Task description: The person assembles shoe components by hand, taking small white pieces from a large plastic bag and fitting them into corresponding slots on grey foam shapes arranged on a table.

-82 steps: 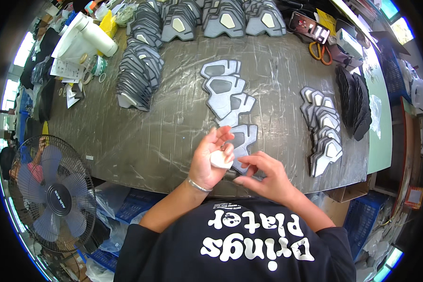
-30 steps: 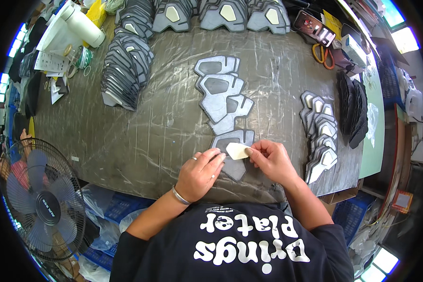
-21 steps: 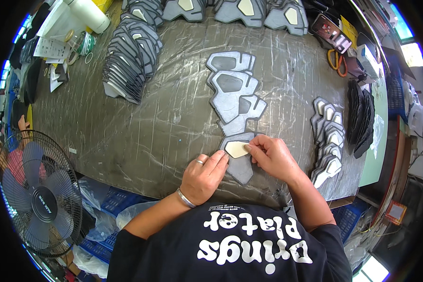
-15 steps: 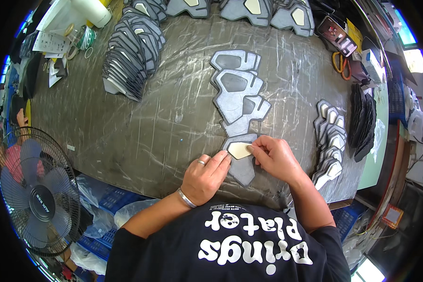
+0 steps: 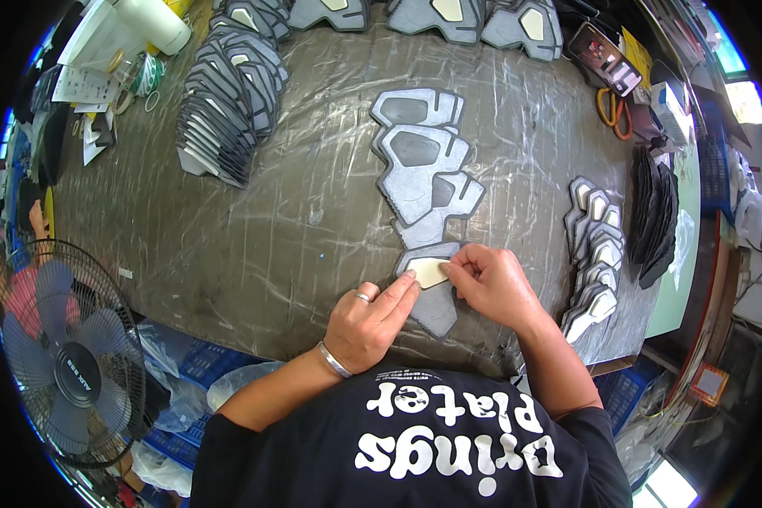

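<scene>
A cream-coloured angular patch (image 5: 427, 272) lies over the framed upper part of a flat grey cut-out piece (image 5: 437, 313) at the table's near edge. My right hand (image 5: 498, 289) pinches the patch's right end between thumb and fingers. On its left end rest the outstretched fingertips of my left hand (image 5: 369, 326), which wears a ring and a bracelet. Beyond them, a column of overlapping grey cut-out pieces (image 5: 412, 200) runs away from me; their framed recesses show no cream patch.
Fanned stacks of grey pieces stand at the far left (image 5: 216, 127) and right (image 5: 599, 254), with patched pieces (image 5: 436, 19) along the far edge. Black pieces (image 5: 654, 220), orange-handled scissors (image 5: 615, 114) and a phone (image 5: 605, 59) lie right. A fan (image 5: 72, 364) stands left.
The view has shifted slightly. Both hands stay at the cream patch, and the left fingertips reach a little further onto its left end.
</scene>
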The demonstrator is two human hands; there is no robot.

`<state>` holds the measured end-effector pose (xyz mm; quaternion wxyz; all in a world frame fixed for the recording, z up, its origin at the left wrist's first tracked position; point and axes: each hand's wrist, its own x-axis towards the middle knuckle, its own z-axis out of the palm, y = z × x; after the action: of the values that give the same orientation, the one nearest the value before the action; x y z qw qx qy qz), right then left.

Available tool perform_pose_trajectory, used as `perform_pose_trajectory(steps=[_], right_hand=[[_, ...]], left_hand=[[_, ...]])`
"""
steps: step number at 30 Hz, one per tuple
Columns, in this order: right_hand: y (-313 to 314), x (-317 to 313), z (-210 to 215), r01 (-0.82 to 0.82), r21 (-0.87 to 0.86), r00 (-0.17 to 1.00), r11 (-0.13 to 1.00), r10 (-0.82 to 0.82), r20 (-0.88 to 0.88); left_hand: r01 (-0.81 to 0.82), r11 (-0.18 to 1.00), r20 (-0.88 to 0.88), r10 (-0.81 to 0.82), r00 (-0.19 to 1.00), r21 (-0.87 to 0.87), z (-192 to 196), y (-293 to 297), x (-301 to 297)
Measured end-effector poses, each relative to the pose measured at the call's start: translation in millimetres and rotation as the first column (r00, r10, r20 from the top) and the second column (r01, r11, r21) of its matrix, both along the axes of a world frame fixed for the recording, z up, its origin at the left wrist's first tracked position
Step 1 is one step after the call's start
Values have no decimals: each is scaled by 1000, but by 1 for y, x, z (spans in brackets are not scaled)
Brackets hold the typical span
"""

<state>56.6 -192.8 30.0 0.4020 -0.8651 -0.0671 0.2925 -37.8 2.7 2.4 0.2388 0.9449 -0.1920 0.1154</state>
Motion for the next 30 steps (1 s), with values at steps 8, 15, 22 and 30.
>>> perform_pose_trajectory(steps=[8, 15, 22, 30], right_hand=[[4, -1, -3, 64, -3, 997, 998, -64, 37], [0, -11, -2, 73, -244, 905, 967, 38, 423], [-7, -16, -1, -44, 17, 942, 999, 36, 335], [-118, -44, 55, 344, 255, 928, 904, -368, 52]], left_hand=[[8, 1000, -21, -7, 1000, 25, 0, 0, 2], [-11, 999, 9, 10, 1000, 42, -1, -2, 1], [-15, 974, -58, 2, 998, -225, -1, -4, 6], [-284, 917, -293, 201, 935, -279, 22, 16, 62]])
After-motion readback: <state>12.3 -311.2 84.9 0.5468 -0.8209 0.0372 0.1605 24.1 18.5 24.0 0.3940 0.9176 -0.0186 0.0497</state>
